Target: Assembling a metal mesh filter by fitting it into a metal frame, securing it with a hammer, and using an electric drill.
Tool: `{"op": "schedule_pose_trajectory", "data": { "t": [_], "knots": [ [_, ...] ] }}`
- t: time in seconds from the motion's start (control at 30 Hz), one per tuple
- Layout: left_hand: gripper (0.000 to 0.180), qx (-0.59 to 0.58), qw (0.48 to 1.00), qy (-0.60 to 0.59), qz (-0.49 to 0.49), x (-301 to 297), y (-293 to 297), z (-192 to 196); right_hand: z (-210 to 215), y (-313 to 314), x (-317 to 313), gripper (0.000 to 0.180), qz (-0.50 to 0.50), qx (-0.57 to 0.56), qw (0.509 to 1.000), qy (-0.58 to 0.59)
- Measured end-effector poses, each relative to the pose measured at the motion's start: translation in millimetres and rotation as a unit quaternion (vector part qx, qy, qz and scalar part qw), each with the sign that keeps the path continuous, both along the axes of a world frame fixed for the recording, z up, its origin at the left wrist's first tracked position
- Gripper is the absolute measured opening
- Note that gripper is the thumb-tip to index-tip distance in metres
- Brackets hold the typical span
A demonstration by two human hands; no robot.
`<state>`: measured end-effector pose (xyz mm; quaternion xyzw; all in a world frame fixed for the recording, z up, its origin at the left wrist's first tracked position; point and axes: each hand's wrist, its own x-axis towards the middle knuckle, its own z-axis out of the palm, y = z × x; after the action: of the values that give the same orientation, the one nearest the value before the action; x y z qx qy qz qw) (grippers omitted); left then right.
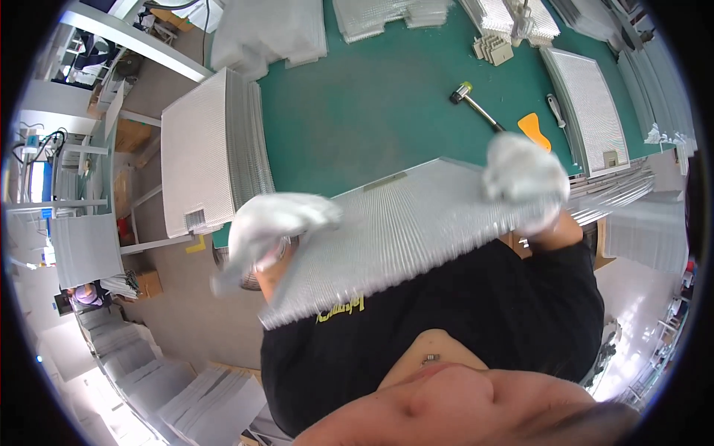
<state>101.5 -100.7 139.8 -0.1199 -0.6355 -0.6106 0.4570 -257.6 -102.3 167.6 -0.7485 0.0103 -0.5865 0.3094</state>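
A grey, finely ridged mesh panel [401, 223] is held tilted between my two hands at the near edge of the table, close to my body. My left hand [282, 219], in a white glove, grips the panel's left end and is blurred by motion. A blurred grey strip [242, 260] juts out below that hand; I cannot tell what it is. Gloved in white too, my right hand [524, 175] is closed round the panel's right end, its fingers smeared by motion. A small flat tab [385, 181] shows on the panel's far edge.
Framed mesh panels [197, 152] stand stacked at the left of the green table [349, 111]. A mallet [476, 105], an orange scraper [533, 130] and a screwdriver [555, 110] lie beyond my right hand, beside another framed panel [591, 104]. Mesh sheets [271, 30] are piled at the back.
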Motion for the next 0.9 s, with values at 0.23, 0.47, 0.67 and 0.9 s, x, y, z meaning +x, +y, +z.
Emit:
{"op": "schedule_pose_trajectory", "data": {
  "t": [0.23,0.47,0.67,0.9],
  "knots": [
    [0.038,-0.094,0.77,-0.021,0.631,-44,50,30,10,-28,32,0.031,-0.085,0.114,0.99,-0.023],
    [0.037,-0.15,0.776,-0.062,0.609,-40,53,24,5,-20,33,0.061,-0.121,0.126,0.984,-0.035],
    [0.042,-0.33,0.907,-0.077,0.25,-14,44,26,-11,5,-10,0.022,0.029,0.011,0.999,0.042],
    [0.037,-0.385,0.89,-0.048,0.238,-21,61,43,-40,33,-36,0.042,0.221,0.29,0.923,-0.124]
  ]
}}
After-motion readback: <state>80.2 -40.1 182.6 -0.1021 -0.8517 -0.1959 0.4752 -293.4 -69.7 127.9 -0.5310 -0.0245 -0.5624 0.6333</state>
